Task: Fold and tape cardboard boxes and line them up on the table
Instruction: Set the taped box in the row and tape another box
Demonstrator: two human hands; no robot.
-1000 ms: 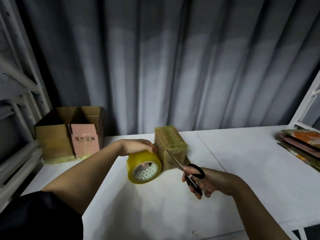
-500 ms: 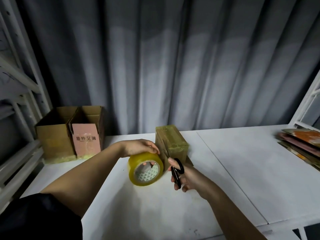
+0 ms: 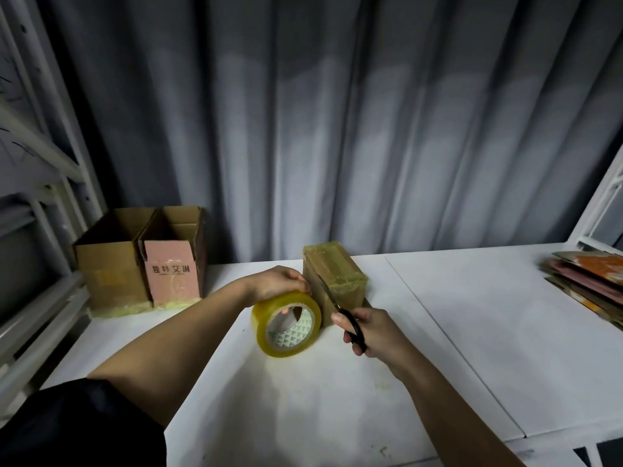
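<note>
A small taped cardboard box [image 3: 340, 273] stands on the white table [image 3: 472, 332] in the middle. My left hand [image 3: 279, 283] grips a yellow tape roll [image 3: 286, 326] from above, just left of the box. My right hand [image 3: 369, 332] holds black scissors [image 3: 350, 326] by the handles. Their blades point up and away along the box's near left side, between the roll and the box. Whether they are touching the tape strip I cannot make out.
Two open cardboard boxes [image 3: 111, 264], one with a pink front [image 3: 170, 274], stand at the table's back left beside a white rack [image 3: 37, 203]. A stack of flat cardboard sheets [image 3: 586, 278] lies at the right edge. A grey curtain [image 3: 337, 129] hangs behind.
My right hand swung in from the right front with the scissors and brought the blades up against the box beside the tape roll. The left hand stayed on the roll.
</note>
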